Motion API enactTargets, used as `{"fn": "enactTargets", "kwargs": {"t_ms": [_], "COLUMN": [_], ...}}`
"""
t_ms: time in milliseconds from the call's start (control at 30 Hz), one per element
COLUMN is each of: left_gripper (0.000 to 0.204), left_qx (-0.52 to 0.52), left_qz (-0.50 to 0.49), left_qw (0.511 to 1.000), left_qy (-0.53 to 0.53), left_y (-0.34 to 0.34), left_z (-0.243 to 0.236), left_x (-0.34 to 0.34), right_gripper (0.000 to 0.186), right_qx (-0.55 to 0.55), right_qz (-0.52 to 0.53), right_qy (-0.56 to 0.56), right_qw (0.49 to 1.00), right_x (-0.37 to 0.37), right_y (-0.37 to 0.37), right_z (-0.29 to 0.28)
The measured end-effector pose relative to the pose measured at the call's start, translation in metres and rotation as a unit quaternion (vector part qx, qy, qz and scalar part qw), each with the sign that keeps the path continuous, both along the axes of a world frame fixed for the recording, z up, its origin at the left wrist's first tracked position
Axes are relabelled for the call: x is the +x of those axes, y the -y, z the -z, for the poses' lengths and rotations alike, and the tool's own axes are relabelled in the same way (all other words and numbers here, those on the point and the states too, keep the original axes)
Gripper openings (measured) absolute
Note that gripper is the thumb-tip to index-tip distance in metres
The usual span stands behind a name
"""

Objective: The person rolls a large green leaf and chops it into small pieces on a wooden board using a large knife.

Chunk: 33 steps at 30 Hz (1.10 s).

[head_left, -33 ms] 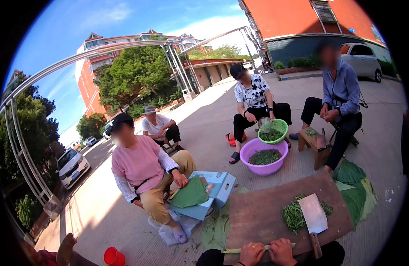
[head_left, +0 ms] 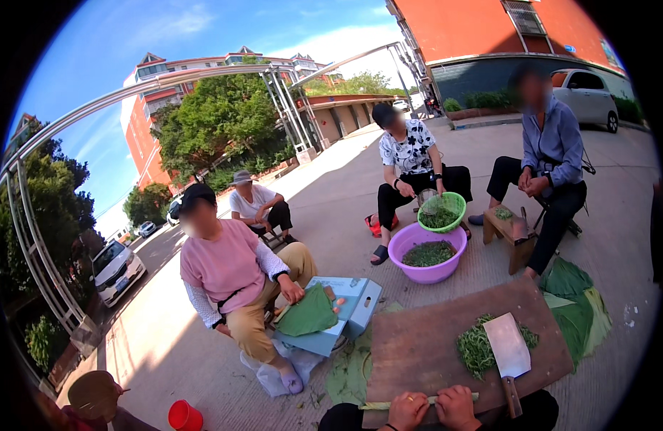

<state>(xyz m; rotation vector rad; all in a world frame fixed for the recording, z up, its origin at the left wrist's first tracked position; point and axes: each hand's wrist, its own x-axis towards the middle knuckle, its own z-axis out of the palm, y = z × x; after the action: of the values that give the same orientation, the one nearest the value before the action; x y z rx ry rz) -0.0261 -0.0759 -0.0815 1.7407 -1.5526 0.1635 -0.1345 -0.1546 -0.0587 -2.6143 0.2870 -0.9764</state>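
Note:
At the near edge of the brown wooden cutting board (head_left: pixel 425 337), a long, thin pale-green roll (head_left: pixel 375 406) lies crosswise; it looks like a rolled leaf. My left hand (head_left: pixel 408 411), with a ring on one finger, is curled over its middle. Close beside it, my right hand (head_left: pixel 457 407) grips the same roll toward its right end. Fingers of both hands are bent over it, and their undersides are hidden. Farther up the board, a cleaver (head_left: pixel 509 348) rests partly on a heap of chopped green leaves (head_left: pixel 477 352), its wooden handle pointing toward me.
Large green leaves (head_left: pixel 567 287) lie right of the board. Beyond it stand a purple basin (head_left: pixel 426 270) and a small wooden stool (head_left: pixel 509 243). A person in pink sits left by a blue box (head_left: pixel 358 302); others sit farther back. A red bucket (head_left: pixel 185 415) stands lower left.
At the lower left, a person's brown hat has come further into view and turned. My hands, the roll and the cleaver look unchanged.

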Motion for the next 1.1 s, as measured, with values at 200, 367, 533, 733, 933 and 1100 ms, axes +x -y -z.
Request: {"fn": "enactTargets", "kwargs": {"t_ms": [200, 367, 533, 733, 933, 1100], "left_gripper": [0.007, 0.007, 0.007, 0.008, 0.007, 0.007], "left_qx": [0.000, 0.006, -0.004, 0.005, 0.014, 0.006], "left_qz": [-0.007, -0.036, -0.051, -0.055, -0.054, -0.049], "left_qw": [1.000, 0.999, 0.999, 0.998, 0.998, 0.999], "left_qy": [0.000, 0.001, 0.019, 0.020, 0.014, 0.012], "left_y": [-0.007, -0.019, -0.012, -0.014, -0.013, -0.014], "left_z": [0.001, -0.003, -0.009, -0.010, -0.009, -0.011], "left_x": [0.002, 0.010, 0.012, 0.009, 0.007, 0.006], "right_gripper": [0.011, 0.011, 0.012, 0.015, 0.014, 0.013], "right_qx": [-0.004, 0.007, 0.010, 0.024, 0.007, 0.017], "right_qz": [0.002, -0.009, -0.006, -0.010, -0.006, -0.004], "right_qy": [0.001, 0.001, -0.006, 0.016, 0.024, 0.016], "right_qw": [1.000, 1.000, 1.000, 1.000, 1.000, 1.000], "right_x": [-0.004, 0.000, -0.001, -0.001, -0.003, -0.005], "right_y": [0.000, -0.003, 0.004, 0.004, 0.006, 0.003], "right_z": [0.006, 0.001, 0.003, 0.001, 0.007, 0.005]}}
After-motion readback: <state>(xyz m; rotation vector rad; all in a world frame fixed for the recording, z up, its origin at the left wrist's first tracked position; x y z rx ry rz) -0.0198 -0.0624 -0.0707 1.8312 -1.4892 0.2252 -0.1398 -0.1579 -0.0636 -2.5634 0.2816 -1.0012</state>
